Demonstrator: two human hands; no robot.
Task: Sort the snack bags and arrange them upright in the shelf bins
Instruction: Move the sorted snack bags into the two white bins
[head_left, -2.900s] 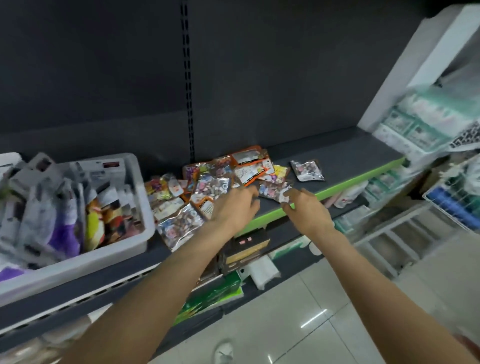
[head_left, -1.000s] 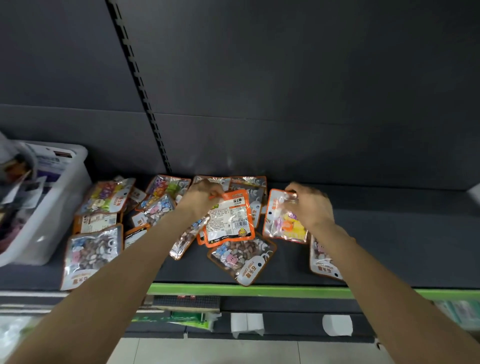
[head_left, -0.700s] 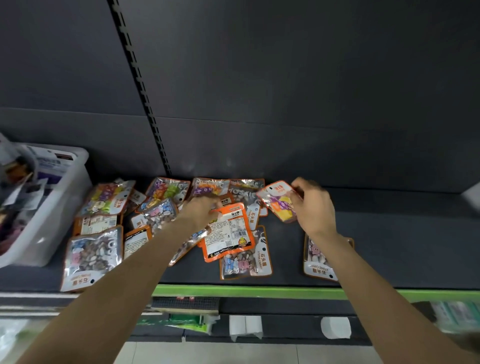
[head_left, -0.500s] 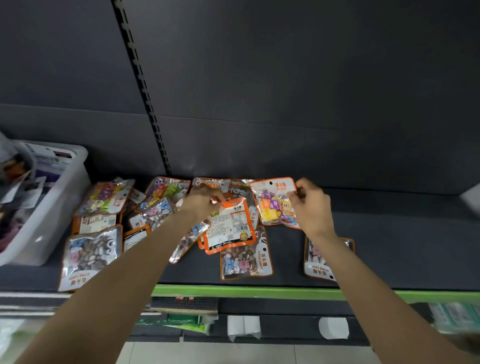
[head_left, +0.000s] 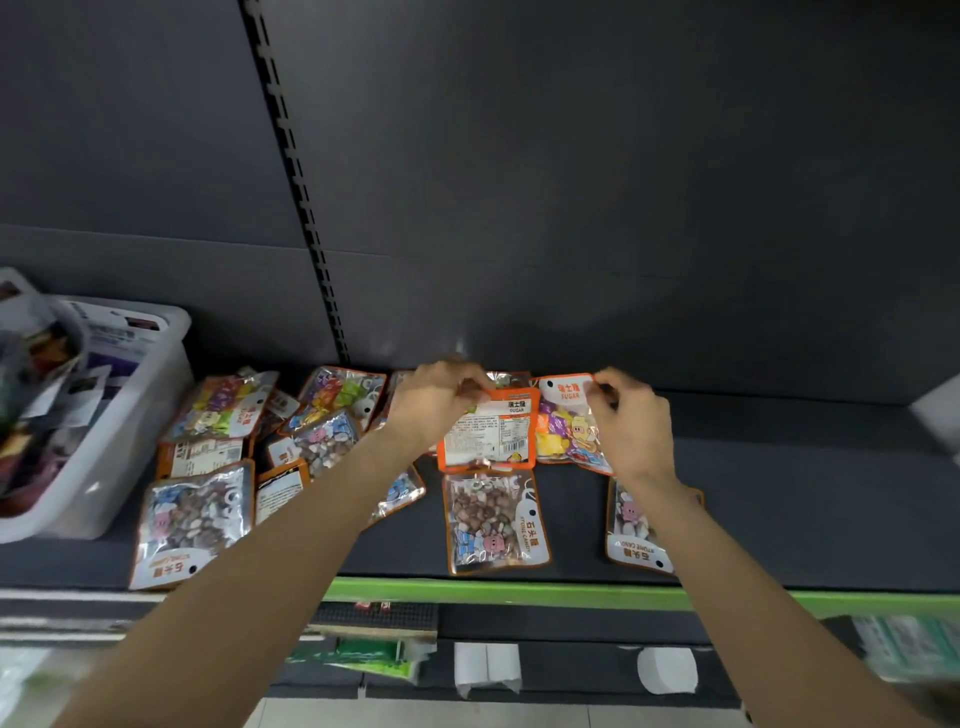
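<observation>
Several small orange-edged candy bags lie scattered on the dark shelf (head_left: 779, 519). My left hand (head_left: 436, 400) pinches the top of an orange sugar bag (head_left: 491, 434) held upright with its label side facing me. My right hand (head_left: 631, 415) pinches the top corner of a colourful sugar bag (head_left: 563, 426) right beside it, also upright. A stone candy bag (head_left: 491, 519) lies flat in front of them, and another stone candy bag (head_left: 631, 535) lies partly under my right forearm.
A white bin (head_left: 98, 436) stuffed with mixed bags stands at the far left of the shelf. More bags (head_left: 208, 467) lie in a loose pile between the bin and my left arm. The shelf has a green front edge (head_left: 519, 592) and a dark back wall.
My right hand lifted the colourful sugar bag, turned it face forward and brought it upright beside the orange bag in my left hand. The stone candy bag in front straightened.
</observation>
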